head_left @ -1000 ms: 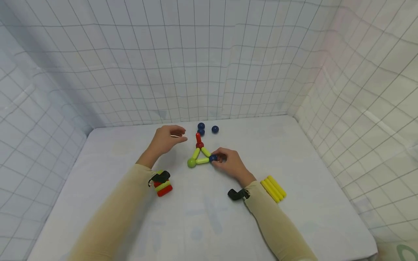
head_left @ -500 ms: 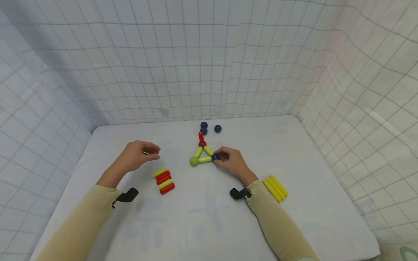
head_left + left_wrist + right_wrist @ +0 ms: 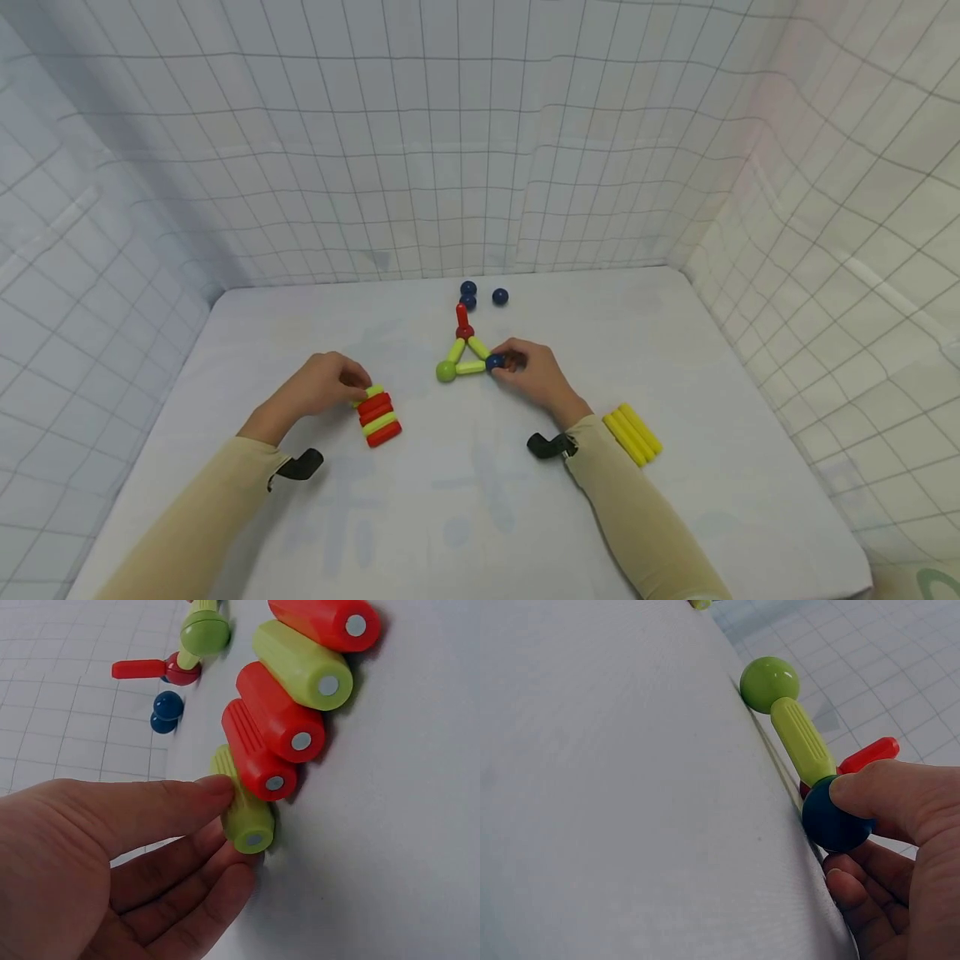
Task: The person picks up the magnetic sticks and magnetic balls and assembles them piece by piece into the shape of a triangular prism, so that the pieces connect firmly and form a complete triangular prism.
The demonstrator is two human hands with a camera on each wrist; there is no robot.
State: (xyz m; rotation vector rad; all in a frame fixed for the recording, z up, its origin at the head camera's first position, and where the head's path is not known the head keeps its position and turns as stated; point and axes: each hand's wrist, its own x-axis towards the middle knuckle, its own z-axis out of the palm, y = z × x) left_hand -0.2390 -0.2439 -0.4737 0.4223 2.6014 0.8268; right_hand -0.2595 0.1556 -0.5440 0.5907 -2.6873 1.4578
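In the head view my left hand (image 3: 326, 387) is at the far end of a row of red and yellow-green magnetic rods (image 3: 378, 414). Its thumb and fingers pinch the outermost yellow-green rod (image 3: 247, 817), which lies against a red rod (image 3: 260, 754). My right hand (image 3: 534, 372) holds a dark blue ball (image 3: 832, 817) between thumb and fingers. That ball is one corner of a triangle of yellow-green rods (image 3: 471, 367). A green ball (image 3: 446, 371) and a red ball (image 3: 465, 332) form the other corners. From the red ball a red rod (image 3: 462, 314) sticks out.
Beyond the triangle, two dark blue balls (image 3: 468, 295) touch, and a single blue ball (image 3: 500, 296) sits to their right. Several yellow rods (image 3: 633, 434) lie side by side near my right forearm. A gridded cloth (image 3: 465, 167) hangs behind the white table (image 3: 585, 317).
My left hand has moved from beside the triangle back left, then down onto the yellow-green rod, which it now pinches. The right hand has kept its grip on the blue ball.
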